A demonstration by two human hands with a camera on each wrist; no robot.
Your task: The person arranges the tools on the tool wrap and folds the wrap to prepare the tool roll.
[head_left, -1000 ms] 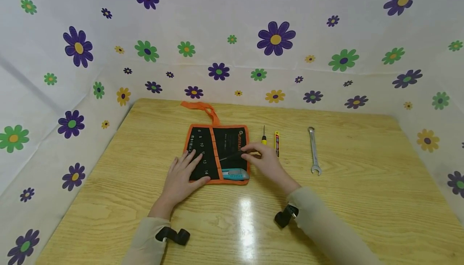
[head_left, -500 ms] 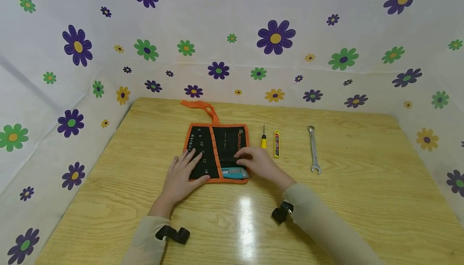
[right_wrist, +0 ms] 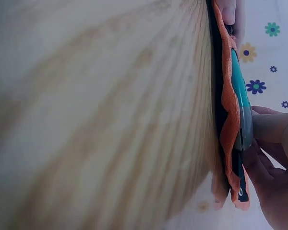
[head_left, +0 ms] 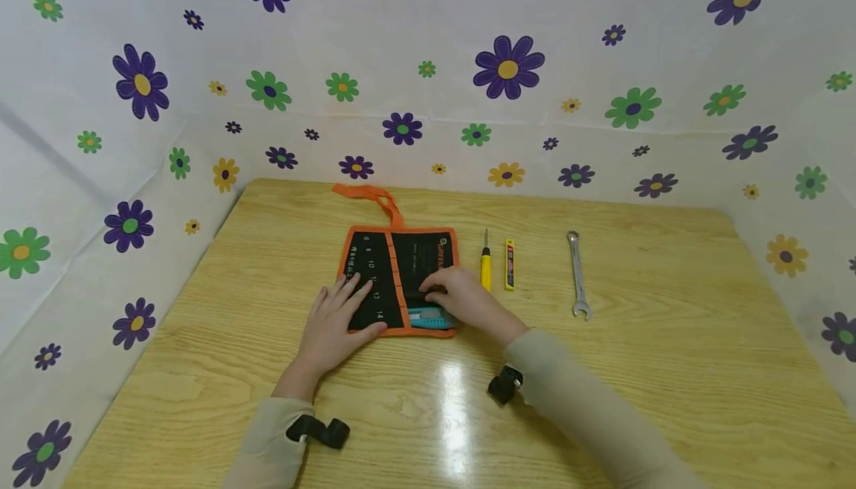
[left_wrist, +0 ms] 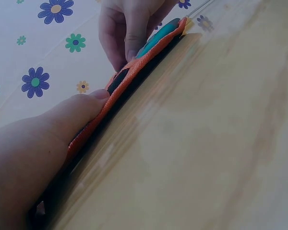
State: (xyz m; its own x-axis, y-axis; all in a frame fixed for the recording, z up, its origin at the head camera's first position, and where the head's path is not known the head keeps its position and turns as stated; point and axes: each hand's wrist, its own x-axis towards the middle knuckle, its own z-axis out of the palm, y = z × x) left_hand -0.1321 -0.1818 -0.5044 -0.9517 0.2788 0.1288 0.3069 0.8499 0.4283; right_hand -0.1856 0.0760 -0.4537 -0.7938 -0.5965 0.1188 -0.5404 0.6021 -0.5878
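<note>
A black tool pouch with orange edging (head_left: 417, 251) lies spread on the table. My left hand (head_left: 326, 329) rests flat on its numbered left panel, fingers spread and thumb at the lower edge. Over the right panel, my right hand (head_left: 468, 299) pinches a thin dark tool at the orange-edged pockets; the fingers now hide it, and its kind cannot be made out. A turquoise utility knife (head_left: 428, 317) sits just below that hand, its blade end in a pocket. The right wrist view shows the knife (right_wrist: 240, 86) along the pouch edge beside the right thumb.
Right of the pouch lie a yellow-handled screwdriver (head_left: 486, 270), a small yellow case (head_left: 510, 266) and a combination wrench (head_left: 578, 273). An orange strap (head_left: 381, 198) trails behind the pouch. A flower-printed cloth (head_left: 441, 102) hangs behind the wooden table (head_left: 669, 325).
My right hand has moved left across the panel, carrying the thin dark tool into the pocket until the tool is out of sight. My left hand has stayed in place.
</note>
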